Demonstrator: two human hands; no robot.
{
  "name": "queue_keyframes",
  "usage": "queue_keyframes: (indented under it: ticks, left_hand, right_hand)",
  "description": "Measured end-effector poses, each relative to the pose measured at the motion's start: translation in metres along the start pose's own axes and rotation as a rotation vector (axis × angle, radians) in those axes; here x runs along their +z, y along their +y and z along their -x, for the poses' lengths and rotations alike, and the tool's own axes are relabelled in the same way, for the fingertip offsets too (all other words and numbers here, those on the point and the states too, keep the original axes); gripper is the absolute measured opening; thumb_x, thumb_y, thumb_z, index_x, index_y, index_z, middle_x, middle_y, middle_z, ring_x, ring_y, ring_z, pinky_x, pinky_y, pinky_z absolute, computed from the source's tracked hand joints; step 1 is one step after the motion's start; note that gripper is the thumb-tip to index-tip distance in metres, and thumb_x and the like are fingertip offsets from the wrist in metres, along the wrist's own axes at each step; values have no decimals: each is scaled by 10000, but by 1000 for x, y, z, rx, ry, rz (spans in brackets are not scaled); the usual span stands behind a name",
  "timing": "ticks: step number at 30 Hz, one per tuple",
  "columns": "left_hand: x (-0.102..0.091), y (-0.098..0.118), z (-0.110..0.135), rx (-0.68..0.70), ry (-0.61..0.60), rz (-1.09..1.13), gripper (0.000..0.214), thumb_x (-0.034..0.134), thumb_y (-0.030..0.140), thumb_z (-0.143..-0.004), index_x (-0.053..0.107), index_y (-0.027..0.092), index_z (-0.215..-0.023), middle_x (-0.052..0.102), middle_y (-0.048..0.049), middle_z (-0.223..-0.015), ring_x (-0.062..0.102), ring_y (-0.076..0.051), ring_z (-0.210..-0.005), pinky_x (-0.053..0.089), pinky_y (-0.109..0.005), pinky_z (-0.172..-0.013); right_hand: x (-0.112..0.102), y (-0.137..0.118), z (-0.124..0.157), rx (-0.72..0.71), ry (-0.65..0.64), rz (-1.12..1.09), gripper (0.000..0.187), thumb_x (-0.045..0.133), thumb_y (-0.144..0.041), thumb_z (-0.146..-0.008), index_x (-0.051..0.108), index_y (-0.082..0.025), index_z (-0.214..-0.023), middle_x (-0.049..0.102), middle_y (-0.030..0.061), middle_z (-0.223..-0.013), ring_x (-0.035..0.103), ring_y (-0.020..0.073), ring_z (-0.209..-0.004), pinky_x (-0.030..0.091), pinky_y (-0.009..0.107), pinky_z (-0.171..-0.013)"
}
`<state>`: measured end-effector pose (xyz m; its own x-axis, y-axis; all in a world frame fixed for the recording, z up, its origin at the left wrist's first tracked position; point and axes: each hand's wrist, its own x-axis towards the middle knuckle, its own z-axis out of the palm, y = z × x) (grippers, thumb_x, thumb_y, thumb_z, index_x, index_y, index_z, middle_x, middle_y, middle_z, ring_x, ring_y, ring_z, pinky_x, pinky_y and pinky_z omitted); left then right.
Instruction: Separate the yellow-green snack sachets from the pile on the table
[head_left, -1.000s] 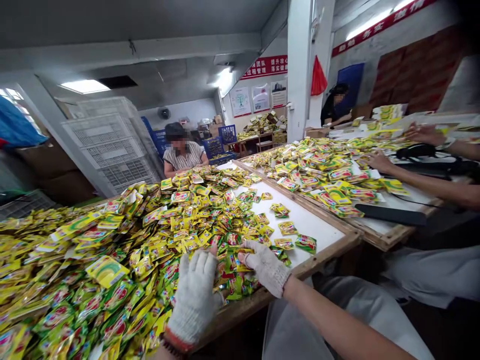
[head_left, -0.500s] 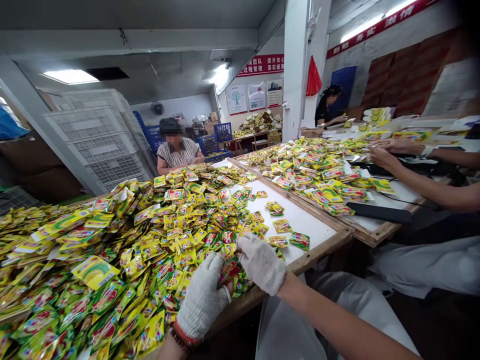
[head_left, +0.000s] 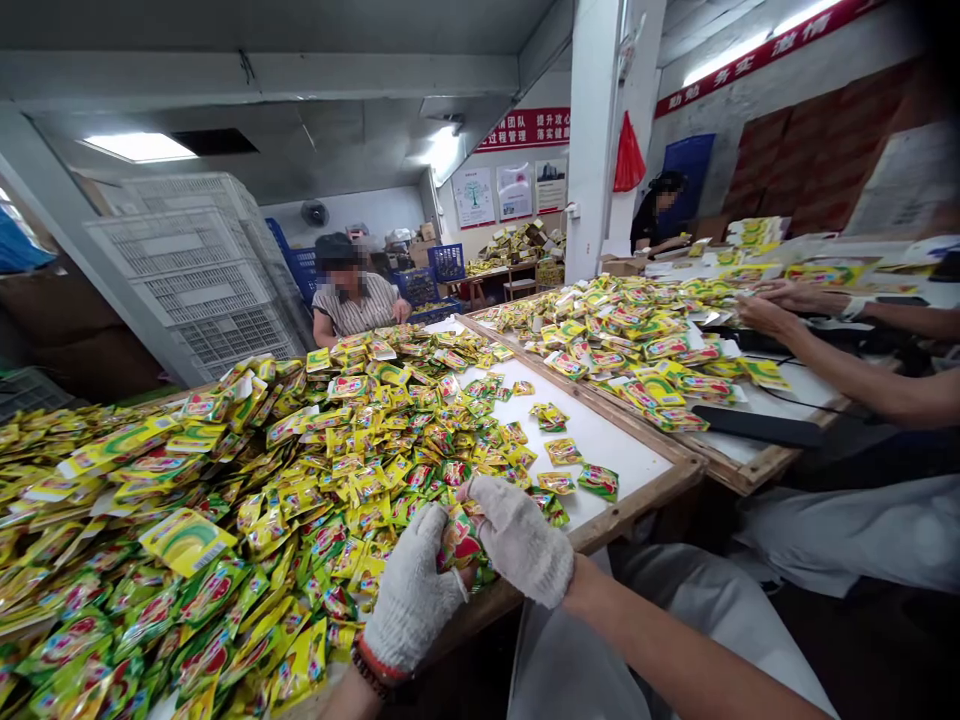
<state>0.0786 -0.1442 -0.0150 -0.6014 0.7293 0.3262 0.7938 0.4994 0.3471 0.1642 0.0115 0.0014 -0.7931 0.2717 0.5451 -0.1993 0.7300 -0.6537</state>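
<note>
Both my hands wear white knit gloves and meet at the near edge of the wooden-rimmed table (head_left: pixel 660 478). My left hand (head_left: pixel 414 592) cups a small bunch of yellow-green sachets (head_left: pixel 457 537) from the left. My right hand (head_left: pixel 519 538) closes on the same bunch from the right, fingers curled over its top. A deep heap of the same yellow, green and red sachets (head_left: pixel 247 490) covers the table to the left and behind my hands. A few loose sachets (head_left: pixel 577 478) lie on the white board to the right.
A seated person (head_left: pixel 351 295) works at the table's far end. A co-worker's arms (head_left: pixel 832 350) reach over a second sachet-covered table (head_left: pixel 750 470) on the right, beside a black bar (head_left: pixel 757 425). White crates (head_left: pixel 202 280) stack at the back left; a white pillar (head_left: pixel 592 140) stands behind.
My hands have drawn together and pulled back toward the table's near edge, gathering sachets into a bunch between them. The view has shifted slightly.
</note>
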Motion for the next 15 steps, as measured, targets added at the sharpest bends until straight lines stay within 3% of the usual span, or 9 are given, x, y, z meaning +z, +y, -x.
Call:
queue_keyframes:
  ticks: [3,7,9,12,15]
  left_hand:
    - [-2,-1,0,-29,36,-43,569,598,263,-675,470,173,-1223,471,-120,-1279,423,-275,-1225,374,-404,-1043]
    - [-3,-1,3,5,67,-52,596,588,237,-686,444,209,-1264,433,-106,-1307,408,-275,-1233,382,-417,-1033]
    - [-1,0,3,44,95,-47,606,589,205,-668,447,209,-1257,451,-107,-1282,418,-276,-1219,385,-419,-1029]
    - [0,1,3,32,122,-64,580,571,201,-674,449,218,-1241,477,-99,-1245,443,-267,-1191,411,-398,-999]
    - [-1,3,3,-5,115,-105,562,574,227,-681,459,211,-1230,468,-105,-1260,445,-275,-1187,424,-391,-980]
  right_hand:
    - [-9,-3,0,56,-42,-24,394,553,-123,-756,546,-189,-1144,600,74,-1082,554,196,-994,428,306,-917]
    - [-14,3,1,110,-50,34,95,554,-177,-787,637,-184,-834,636,55,-868,578,184,-851,448,298,-821]
    - [-12,5,2,134,-192,-68,165,480,-199,-834,629,-177,-767,620,32,-744,589,144,-698,468,258,-702]
    - [-10,4,3,332,-389,-378,220,398,-256,-862,581,-177,-954,606,-3,-731,513,76,-426,417,198,-447]
    - [-13,0,4,483,-402,-495,262,433,-291,-840,510,-169,-1058,602,-29,-666,442,56,-323,329,166,-349]
